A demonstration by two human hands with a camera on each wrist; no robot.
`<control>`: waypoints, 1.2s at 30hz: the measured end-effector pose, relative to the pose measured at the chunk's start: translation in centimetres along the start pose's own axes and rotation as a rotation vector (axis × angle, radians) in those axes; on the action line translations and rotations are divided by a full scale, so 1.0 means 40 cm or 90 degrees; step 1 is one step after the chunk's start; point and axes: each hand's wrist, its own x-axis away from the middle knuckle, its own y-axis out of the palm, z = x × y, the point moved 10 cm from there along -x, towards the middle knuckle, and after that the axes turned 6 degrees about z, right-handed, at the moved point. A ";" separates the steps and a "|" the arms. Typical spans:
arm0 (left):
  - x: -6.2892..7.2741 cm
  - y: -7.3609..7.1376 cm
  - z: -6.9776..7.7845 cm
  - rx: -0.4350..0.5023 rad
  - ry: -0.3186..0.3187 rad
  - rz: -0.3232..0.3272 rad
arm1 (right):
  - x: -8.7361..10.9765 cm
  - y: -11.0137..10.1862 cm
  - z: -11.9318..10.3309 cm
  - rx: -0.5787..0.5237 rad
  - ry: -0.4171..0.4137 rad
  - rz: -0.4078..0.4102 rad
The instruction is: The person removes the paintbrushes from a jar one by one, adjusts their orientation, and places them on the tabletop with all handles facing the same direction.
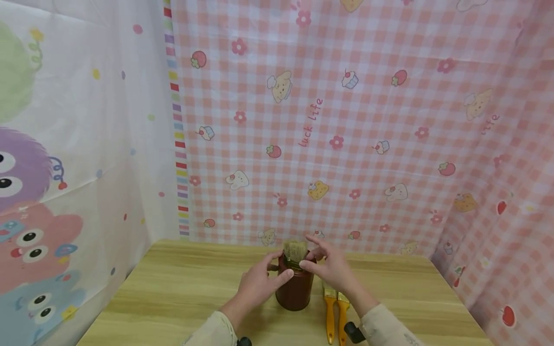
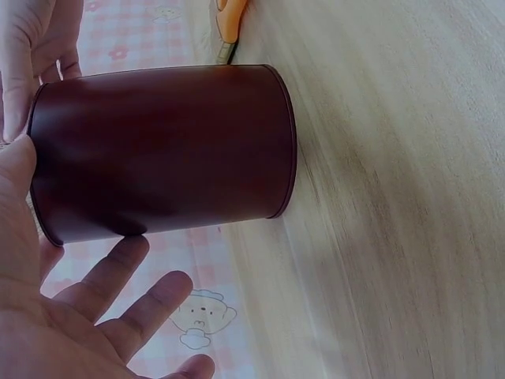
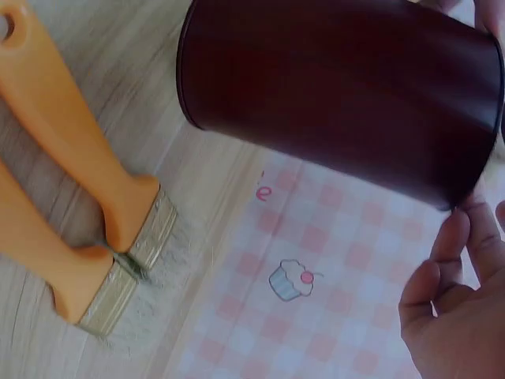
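A dark reddish-brown cylindrical cup (image 1: 295,290) stands upright on the table. From its mouth a paintbrush (image 1: 295,251) sticks up, pale bristles on top; its handle is hidden inside. My left hand (image 1: 261,279) holds the cup near the rim, thumb in front and fingertips on the side, the lower fingers spread away in the left wrist view. On the opposite side, my right hand (image 1: 331,265) is at the rim with loosely bent fingers, index raised, thumb tip close by the brush. Its fingertips (image 3: 451,229) meet the rim's outer edge in the right wrist view.
Two orange-handled paintbrushes (image 1: 330,317) lie side by side right of the cup, under the right forearm, bristles toward the back. Behind the wooden table (image 1: 186,288) hangs a pink checked cloth (image 1: 303,120); a white cartoon cloth (image 1: 108,158) hangs on the left.
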 end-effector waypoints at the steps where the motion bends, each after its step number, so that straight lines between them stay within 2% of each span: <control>1: 0.001 0.000 0.000 0.001 0.001 -0.001 | -0.001 0.006 0.000 0.003 -0.001 0.002; 6: 0.002 -0.001 0.001 -0.002 0.006 0.000 | -0.005 0.027 -0.020 0.031 -0.024 0.011; 15: -0.003 0.001 -0.004 -0.009 0.006 0.003 | -0.011 0.040 -0.071 0.174 -0.063 0.036; 18: -0.003 0.000 -0.003 -0.007 0.007 0.003 | -0.010 0.043 -0.079 0.198 -0.075 0.041; 24: -0.001 0.001 0.001 -0.003 0.010 -0.002 | -0.004 0.039 -0.080 0.184 -0.058 0.037; 32: -0.003 0.001 -0.003 -0.009 0.002 0.001 | -0.016 -0.008 -0.106 0.164 -0.042 0.074; 36: -0.001 -0.002 0.000 -0.007 0.003 0.003 | -0.026 -0.036 -0.118 0.106 -0.025 0.093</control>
